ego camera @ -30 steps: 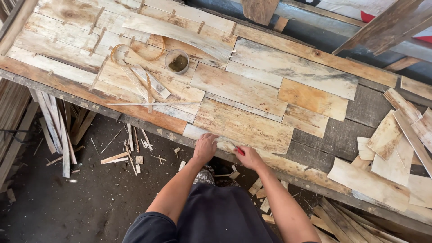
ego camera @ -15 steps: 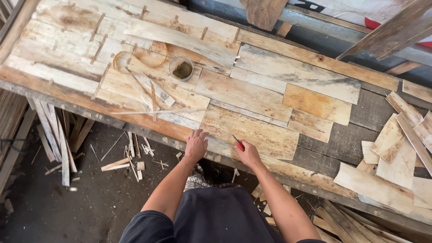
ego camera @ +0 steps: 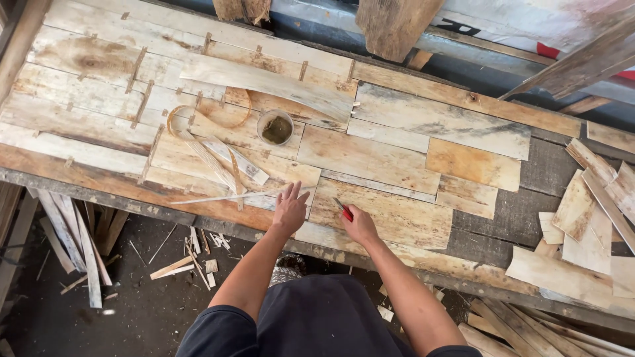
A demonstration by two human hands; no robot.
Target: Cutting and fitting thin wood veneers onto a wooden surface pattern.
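Observation:
My left hand (ego camera: 290, 208) lies flat with spread fingers on thin pale veneer sheets (ego camera: 370, 158) that cover the workbench. My right hand (ego camera: 358, 226) is closed around a small red-handled cutter (ego camera: 343, 210), whose tip rests on a veneer sheet (ego camera: 390, 215) near the bench's front edge. A long thin wood sliver (ego camera: 225, 196) lies just left of my left hand.
A small round cup (ego camera: 275, 127) of greenish paste stands on the sheets beyond my hands, beside curled veneer strips (ego camera: 205, 149). Loose veneer offcuts (ego camera: 589, 218) are piled at the right. Scraps and slats (ego camera: 79, 244) litter the floor below. Rough planks (ego camera: 393, 23) lean at the back.
Both hands have moved up from the bench's front edge onto the veneer sheets. The left hand has spread flat, and the red cutter now shows in the right hand.

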